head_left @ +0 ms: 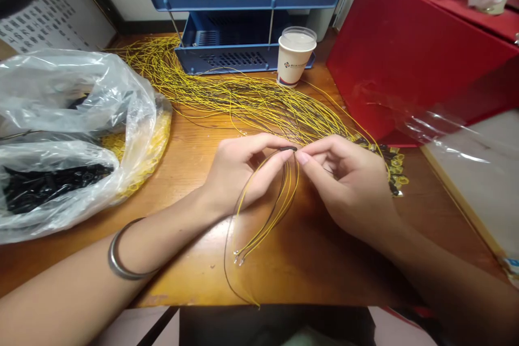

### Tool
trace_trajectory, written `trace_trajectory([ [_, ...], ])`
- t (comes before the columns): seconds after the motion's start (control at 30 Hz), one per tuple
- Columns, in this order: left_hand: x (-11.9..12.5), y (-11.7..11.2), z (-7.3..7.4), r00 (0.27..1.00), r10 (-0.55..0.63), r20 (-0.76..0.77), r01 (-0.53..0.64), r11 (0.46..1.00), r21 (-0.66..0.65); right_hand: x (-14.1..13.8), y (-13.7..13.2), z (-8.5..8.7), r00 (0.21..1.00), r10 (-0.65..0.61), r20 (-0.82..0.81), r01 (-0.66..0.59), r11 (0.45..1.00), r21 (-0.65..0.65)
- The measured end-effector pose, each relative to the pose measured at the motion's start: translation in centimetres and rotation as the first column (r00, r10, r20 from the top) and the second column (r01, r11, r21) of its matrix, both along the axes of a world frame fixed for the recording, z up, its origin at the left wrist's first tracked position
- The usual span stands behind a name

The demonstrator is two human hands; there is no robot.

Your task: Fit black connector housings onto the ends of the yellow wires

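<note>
My left hand (247, 170) pinches a small black plastic piece (288, 148) between thumb and forefinger. Right beside it, the thumb and forefinger of my right hand (344, 173) are pressed together at the end of the black piece; what they grip there is too small to make out. Several yellow and black wires (279, 205) hang down below the fingertips, with small shiny metal ends near the table surface. One dark wire loops further toward the front edge.
A large bundle of yellow and black wires (243, 92) spreads across the wooden table (194, 275). Clear plastic bags (133, 97) with black and yellow parts stand at left. Behind are a blue tray rack (243, 59), a paper cup (294, 59) and a red box (389, 54).
</note>
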State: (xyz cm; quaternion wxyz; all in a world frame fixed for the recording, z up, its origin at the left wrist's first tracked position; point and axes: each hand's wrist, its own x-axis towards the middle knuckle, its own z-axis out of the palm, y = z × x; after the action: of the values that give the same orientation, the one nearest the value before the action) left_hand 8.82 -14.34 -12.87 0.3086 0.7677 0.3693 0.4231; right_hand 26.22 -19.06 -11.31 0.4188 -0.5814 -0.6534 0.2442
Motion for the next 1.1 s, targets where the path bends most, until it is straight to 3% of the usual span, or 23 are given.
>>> trace_trajectory([
  [0.2, 0.12, 0.15, -0.08, 0.992, 0.122, 0.036, -0.121, 0.993, -0.016, -0.03, -0.02, -0.02, 1.000, -0.012, -0.018, 0.012, 1.000, -0.011],
  [0.43, 0.15, -0.09, 0.03, 1.000, -0.007, 0.029, 0.008, 0.999, -0.038, 0.08, 0.12, -0.25, 1.000, 0.024, 0.004, -0.024, 1.000, -0.010],
  [0.67, 0.17, 0.20, 0.15, 0.984, 0.172, 0.036, -0.171, 0.985, -0.024, 0.17, 0.36, -0.48, 1.000, -0.001, -0.018, 0.002, 1.000, 0.025],
  [0.93, 0.15, -0.04, 0.10, 0.999, 0.026, 0.029, -0.024, 0.997, -0.079, 0.21, 0.31, -0.58, 1.000, 0.028, -0.009, -0.028, 0.998, 0.049],
  [1.1, 0.15, 0.09, 0.16, 0.998, 0.058, 0.009, -0.057, 0.998, -0.035, 0.06, 0.31, -0.71, 1.000, 0.024, -0.017, -0.024, 0.999, 0.036],
])
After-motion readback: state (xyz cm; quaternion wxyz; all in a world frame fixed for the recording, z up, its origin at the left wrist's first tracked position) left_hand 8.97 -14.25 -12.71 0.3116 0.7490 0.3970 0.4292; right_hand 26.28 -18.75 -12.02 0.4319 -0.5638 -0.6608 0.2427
